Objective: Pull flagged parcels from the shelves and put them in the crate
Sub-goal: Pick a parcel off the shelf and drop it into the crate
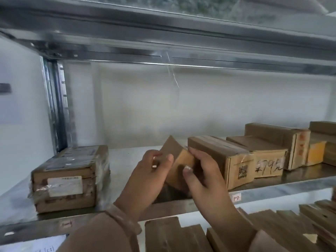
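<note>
"Holding anything, those two hands?"

"Yes. The left grip (149, 171) and the right grip (201, 171) both clasp one small brown parcel (181, 160), with fingers curled round its sides and thumbs on the near face. It is tilted, one corner up, over the front part of the metal shelf (127, 155). Whether it touches the shelf I cannot tell."

"Any flag or writing on it?"

"Too blurred to tell. Its near end looks orange-brown."

"And its neighbours?"

"Just right of it stands a long carton (218, 155) with a dark QR code (242, 171) printed on its end. Touching that, a lower box (269, 160) bears black handwriting: digits that look like 579 and a last mark I cannot read. Behind it, a taller carton (283, 135) carries a column of red characters, too blurred to read. Well to the left sits a tape-wrapped parcel (67, 179) with a white label, its print illegible."

"Anything on the shelf edge?"

"A small tag (237, 197) reading 12 in red, below the QR carton. More brown parcels (172, 237) lie on the shelf beneath."
</note>
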Motion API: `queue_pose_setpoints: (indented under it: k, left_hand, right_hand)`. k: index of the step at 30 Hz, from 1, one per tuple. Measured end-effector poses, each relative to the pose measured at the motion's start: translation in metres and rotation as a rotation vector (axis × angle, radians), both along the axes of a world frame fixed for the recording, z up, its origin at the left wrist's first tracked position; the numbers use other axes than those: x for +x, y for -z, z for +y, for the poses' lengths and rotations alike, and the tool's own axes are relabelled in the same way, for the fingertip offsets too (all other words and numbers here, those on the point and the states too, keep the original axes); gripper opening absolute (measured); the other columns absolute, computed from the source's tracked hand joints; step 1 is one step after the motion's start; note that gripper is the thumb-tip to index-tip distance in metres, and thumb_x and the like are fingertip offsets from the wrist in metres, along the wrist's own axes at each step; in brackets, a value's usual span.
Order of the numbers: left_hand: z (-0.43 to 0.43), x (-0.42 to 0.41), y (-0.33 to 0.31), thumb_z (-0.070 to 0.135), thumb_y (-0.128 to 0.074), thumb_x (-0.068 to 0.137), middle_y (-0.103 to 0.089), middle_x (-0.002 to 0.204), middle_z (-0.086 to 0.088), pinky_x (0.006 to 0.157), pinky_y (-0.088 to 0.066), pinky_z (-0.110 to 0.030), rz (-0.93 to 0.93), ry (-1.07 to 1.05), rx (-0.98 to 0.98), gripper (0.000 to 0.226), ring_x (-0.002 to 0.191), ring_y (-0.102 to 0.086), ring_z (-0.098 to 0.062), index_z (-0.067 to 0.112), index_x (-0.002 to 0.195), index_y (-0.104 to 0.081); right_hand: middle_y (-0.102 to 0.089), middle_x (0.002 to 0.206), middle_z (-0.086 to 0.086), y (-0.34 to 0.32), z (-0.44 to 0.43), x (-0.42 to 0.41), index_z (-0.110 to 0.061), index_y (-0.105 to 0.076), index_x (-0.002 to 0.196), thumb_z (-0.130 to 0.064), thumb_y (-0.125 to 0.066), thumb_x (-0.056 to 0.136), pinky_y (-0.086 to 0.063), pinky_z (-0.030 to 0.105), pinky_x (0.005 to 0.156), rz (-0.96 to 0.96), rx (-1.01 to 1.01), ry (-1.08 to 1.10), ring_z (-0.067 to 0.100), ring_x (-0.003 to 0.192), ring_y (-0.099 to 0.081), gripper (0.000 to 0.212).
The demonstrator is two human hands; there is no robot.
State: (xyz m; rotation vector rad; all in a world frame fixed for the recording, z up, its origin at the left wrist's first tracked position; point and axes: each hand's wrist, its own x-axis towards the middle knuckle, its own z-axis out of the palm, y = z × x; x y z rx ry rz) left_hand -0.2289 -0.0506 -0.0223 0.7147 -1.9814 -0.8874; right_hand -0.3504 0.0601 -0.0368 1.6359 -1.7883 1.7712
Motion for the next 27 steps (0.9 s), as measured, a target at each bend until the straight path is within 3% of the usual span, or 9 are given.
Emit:
queue_pose_setpoints:
  k: [3, 5, 7, 10, 14, 18, 22, 24, 27]
  left_hand:
    - [0.007, -0.004, -0.007, 0.09, -0.051, 0.057, -0.07, 0.108, 0.006, 0.083, -0.058, -0.041, 0.201, 0.164, 0.379, 0.077, 0.099, -0.069, -0.016, 0.046, 0.12, -0.047]
    - [0.011, -0.007, -0.006, 0.08, -0.064, 0.06, -0.073, 0.103, 0.004, 0.079, -0.06, -0.043, 0.327, 0.169, 0.469, 0.073, 0.096, -0.071, -0.02, 0.043, 0.122, -0.049]
    - [0.014, -0.009, -0.003, 0.057, -0.067, 0.077, -0.075, 0.098, 0.0, 0.075, -0.059, -0.043, 0.465, 0.176, 0.534, 0.052, 0.093, -0.072, -0.024, 0.038, 0.124, -0.051]
    - [0.02, -0.009, 0.0, 0.038, -0.061, 0.09, -0.073, 0.105, -0.01, 0.071, -0.056, -0.04, 0.584, 0.186, 0.614, 0.036, 0.093, -0.071, -0.029, 0.028, 0.124, -0.056]
    - [0.031, -0.009, 0.001, 0.041, -0.063, 0.088, -0.073, 0.106, -0.004, 0.073, -0.058, -0.041, 0.589, 0.073, 0.497, 0.035, 0.095, -0.071, -0.023, 0.035, 0.121, -0.057]
    - [0.038, -0.002, -0.003, 0.053, -0.067, 0.077, -0.066, 0.116, 0.004, 0.091, -0.055, -0.042, 0.427, -0.06, 0.291, 0.057, 0.101, -0.068, -0.015, 0.049, 0.13, -0.044]
    - [0.037, 0.002, -0.009, 0.045, -0.058, 0.091, -0.06, 0.121, 0.01, 0.102, -0.047, -0.041, 0.243, -0.202, 0.108, 0.05, 0.112, -0.06, -0.015, 0.052, 0.134, -0.033]
    - [0.034, 0.003, -0.008, 0.042, -0.054, 0.093, -0.057, 0.126, 0.006, 0.1, -0.048, -0.042, 0.228, -0.225, 0.107, 0.042, 0.112, -0.059, -0.017, 0.053, 0.129, -0.035]
    - [0.032, 0.005, -0.005, 0.039, -0.055, 0.094, -0.06, 0.122, 0.0, 0.086, -0.057, -0.038, 0.342, -0.161, 0.263, 0.033, 0.104, -0.064, -0.019, 0.044, 0.126, -0.047]
  right_hand:
    - [-0.051, 0.132, -0.011, -0.006, -0.003, 0.0, -0.024, -0.062, 0.121, -0.026, -0.056, 0.087, -0.033, 0.028, 0.11, 0.233, -0.092, -0.094, 0.011, 0.134, -0.038, 0.035]
    - [-0.054, 0.132, -0.01, -0.011, -0.004, -0.002, -0.027, -0.064, 0.119, -0.018, -0.057, 0.087, -0.031, 0.021, 0.109, 0.239, -0.123, -0.19, 0.011, 0.136, -0.038, 0.034]
    - [-0.049, 0.134, -0.016, -0.014, -0.005, -0.008, -0.035, -0.058, 0.123, -0.018, -0.058, 0.087, -0.036, 0.014, 0.102, 0.147, -0.184, -0.261, 0.006, 0.133, -0.04, 0.04]
    - [-0.037, 0.141, -0.018, -0.011, -0.012, -0.021, -0.045, -0.043, 0.133, -0.034, -0.06, 0.088, -0.041, 0.023, 0.103, 0.02, -0.099, -0.279, -0.001, 0.132, -0.035, 0.049]
    - [-0.047, 0.132, -0.027, 0.004, -0.023, -0.032, -0.048, -0.038, 0.136, -0.046, -0.061, 0.088, -0.04, 0.01, 0.097, -0.028, 0.126, -0.326, -0.014, 0.119, -0.042, 0.053]
    - [-0.049, 0.119, -0.045, 0.006, -0.03, -0.034, -0.06, -0.037, 0.127, -0.048, -0.06, 0.087, -0.038, 0.004, 0.086, -0.045, 0.209, -0.38, -0.019, 0.112, -0.046, 0.047]
    - [-0.051, 0.131, -0.03, 0.001, -0.041, -0.032, -0.049, -0.036, 0.135, -0.054, -0.055, 0.089, -0.046, 0.021, 0.097, 0.031, 0.296, -0.37, -0.006, 0.113, -0.053, 0.05]
    - [-0.052, 0.133, -0.026, -0.001, -0.043, -0.03, -0.048, -0.035, 0.136, -0.055, -0.053, 0.09, -0.045, 0.013, 0.089, 0.056, 0.314, -0.36, -0.004, 0.11, -0.055, 0.05]
    - [-0.051, 0.135, -0.024, -0.002, -0.044, -0.028, -0.047, -0.036, 0.135, -0.055, -0.052, 0.09, -0.036, 0.005, 0.083, 0.058, 0.286, -0.322, -0.002, 0.113, -0.052, 0.049]
